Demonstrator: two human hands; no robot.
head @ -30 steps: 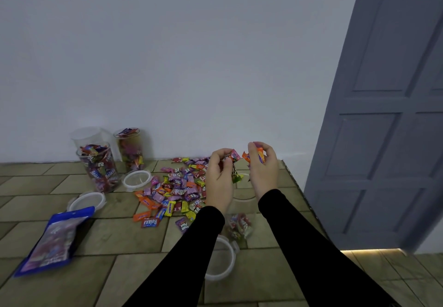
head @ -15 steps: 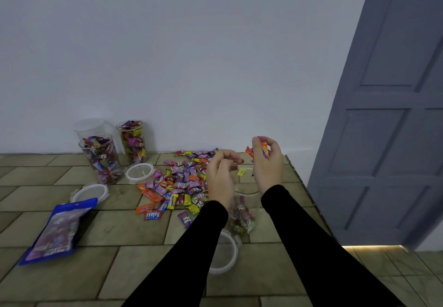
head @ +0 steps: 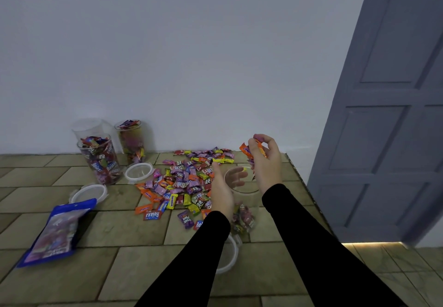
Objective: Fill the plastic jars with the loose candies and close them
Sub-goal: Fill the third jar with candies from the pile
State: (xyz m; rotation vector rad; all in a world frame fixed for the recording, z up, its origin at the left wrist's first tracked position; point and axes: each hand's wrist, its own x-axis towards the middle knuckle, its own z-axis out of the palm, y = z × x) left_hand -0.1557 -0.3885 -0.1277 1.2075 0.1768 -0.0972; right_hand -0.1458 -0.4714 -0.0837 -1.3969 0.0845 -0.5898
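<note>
A clear plastic jar (head: 247, 199) stands open between my hands, with a few candies at its bottom. My left hand (head: 221, 188) holds it at the rim from the left; its fingers show blurred through the plastic. My right hand (head: 267, 167) hovers above the jar's far right rim and pinches a small bunch of orange and pink candies (head: 249, 149). A yellow candy (head: 243, 169) sits at the rim. The loose candy pile (head: 187, 182) lies just left of the jar. The jar's white lid (head: 231, 257) lies partly under my left sleeve.
Two candy-filled jars (head: 102, 160) (head: 131, 142) and an empty jar (head: 85, 127) stand at the back left by the wall. Two white lids (head: 139, 172) (head: 90, 193) and a blue candy bag (head: 57, 231) lie left. The surface ends at an edge (head: 309, 191) on the right, with a grey door (head: 388, 115) beyond.
My left hand let its candies go into the jar and dropped down to the jar's rim. My right hand stays raised with its candies.
</note>
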